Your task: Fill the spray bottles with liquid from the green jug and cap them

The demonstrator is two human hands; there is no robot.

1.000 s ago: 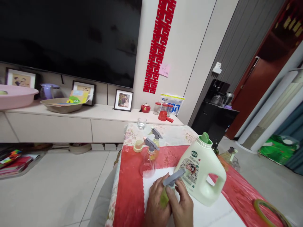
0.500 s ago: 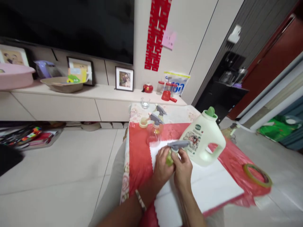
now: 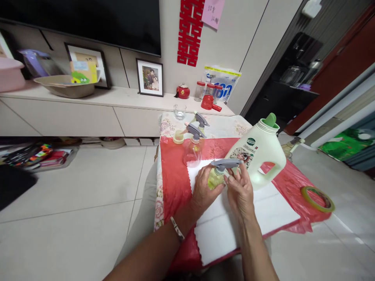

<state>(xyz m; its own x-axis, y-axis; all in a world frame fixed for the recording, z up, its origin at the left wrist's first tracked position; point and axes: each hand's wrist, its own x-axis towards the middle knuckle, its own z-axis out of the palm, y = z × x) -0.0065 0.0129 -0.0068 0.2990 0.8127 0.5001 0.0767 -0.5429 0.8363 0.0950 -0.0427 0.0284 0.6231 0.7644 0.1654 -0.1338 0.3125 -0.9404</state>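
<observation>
My left hand (image 3: 205,187) is wrapped round the body of a small clear spray bottle (image 3: 216,178) holding yellow-green liquid. The bottle has a grey spray head, tilted above a white sheet (image 3: 272,210). My right hand (image 3: 240,189) is at the right end of the spray head, its fingertips touching there and its thumb near the bottle's neck. Just behind stands a large pale green jug (image 3: 254,152) with a green piece in its mouth. Left of the held bottle stands a clear spray bottle (image 3: 193,150) with a grey head, and another spray bottle (image 3: 201,121) is behind it.
A round cream cap (image 3: 178,136) and a glass cup (image 3: 179,112) are at the table's far left. Red plastic (image 3: 175,175) covers much of the table. A tape roll (image 3: 318,199) lies at the right. Beyond is a low cabinet (image 3: 140,117) with jars and photo frames.
My right hand has opened out from the bottle's neck toward the right end of the spray head. My left hand keeps its hold. The view has tipped slightly downward.
</observation>
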